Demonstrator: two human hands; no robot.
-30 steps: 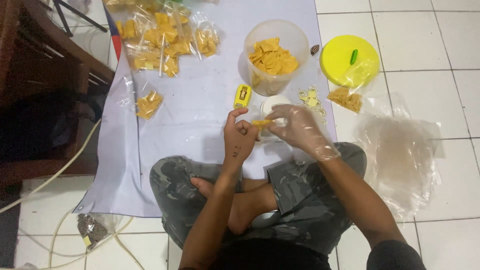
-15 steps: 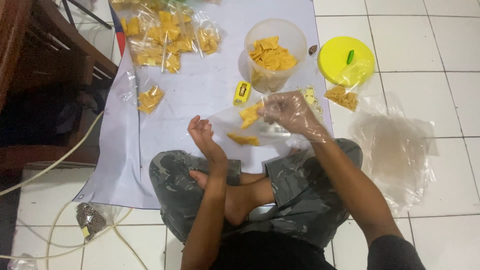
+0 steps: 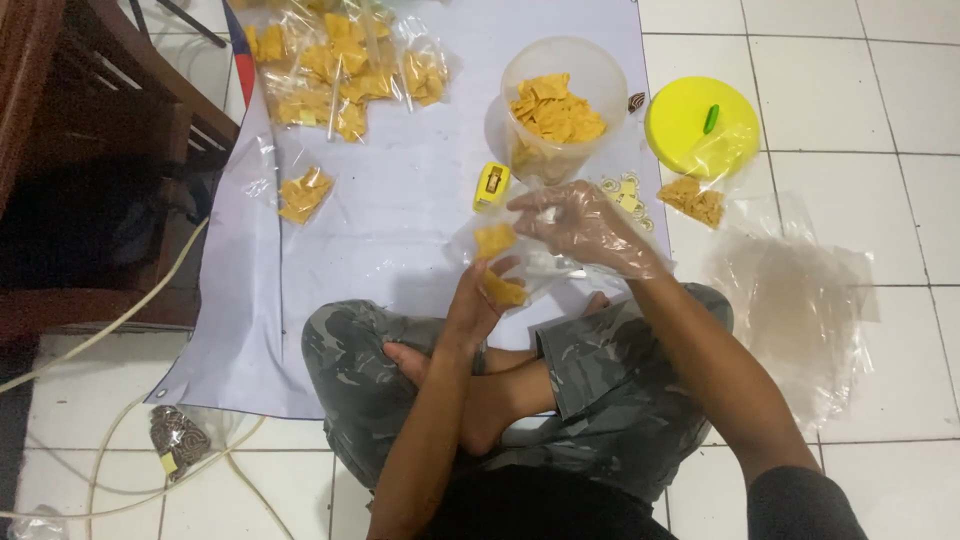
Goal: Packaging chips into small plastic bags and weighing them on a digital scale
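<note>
Here we are filling: left hand grips the bag near the tub, gloved right hand pinches its mouth. Next, we judge, more chips from the tub, mouth kept open.

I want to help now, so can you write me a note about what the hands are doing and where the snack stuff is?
Left hand: bare, holding the small clear bag from below; a few yellow chips are inside.
Right hand: in a clear plastic glove, fingers pinched at the bag's top.
Chip tub: open and well filled, on the white sheet; its yellow lid lies on the tiles.
Yellow stapler: beside the tub.
Done: filled bags piled at the far end, one apart.
Left: this bag is not closed yet; empty bags lie at the right.
</note>
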